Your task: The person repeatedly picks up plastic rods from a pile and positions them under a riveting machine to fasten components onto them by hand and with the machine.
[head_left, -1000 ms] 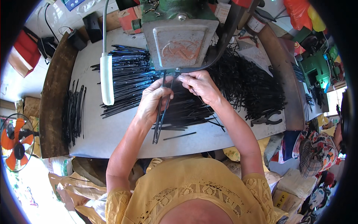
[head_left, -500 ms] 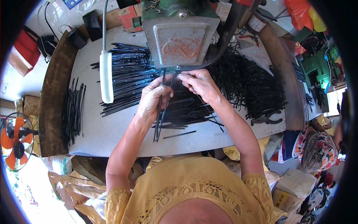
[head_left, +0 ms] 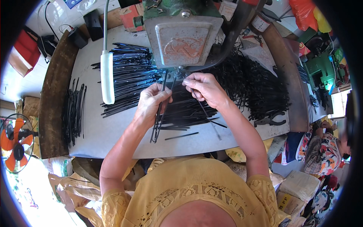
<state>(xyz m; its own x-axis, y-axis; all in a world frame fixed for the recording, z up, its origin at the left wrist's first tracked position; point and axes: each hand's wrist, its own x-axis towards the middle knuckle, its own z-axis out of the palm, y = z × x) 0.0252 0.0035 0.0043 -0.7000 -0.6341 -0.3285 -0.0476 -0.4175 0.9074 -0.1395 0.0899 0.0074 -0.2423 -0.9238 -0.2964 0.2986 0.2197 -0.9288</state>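
**Two hands at the press, thin black rods between them**

One grey counter [head_left: 113,136] carries one green-topped press machine [head_left: 181,32], three loose heaps of black rods and one pair of pliers [head_left: 269,121]. The left hand [head_left: 151,104] has its grip closed around a small bundle of rods [head_left: 158,123], hanging below the fist. The right hand [head_left: 204,89] pinches a single rod [head_left: 200,106] beneath the machine head.

Both hands, left hand [head_left: 151,104] and right hand [head_left: 204,89], pinch thin black rods [head_left: 158,125] under a grey machine [head_left: 181,34].
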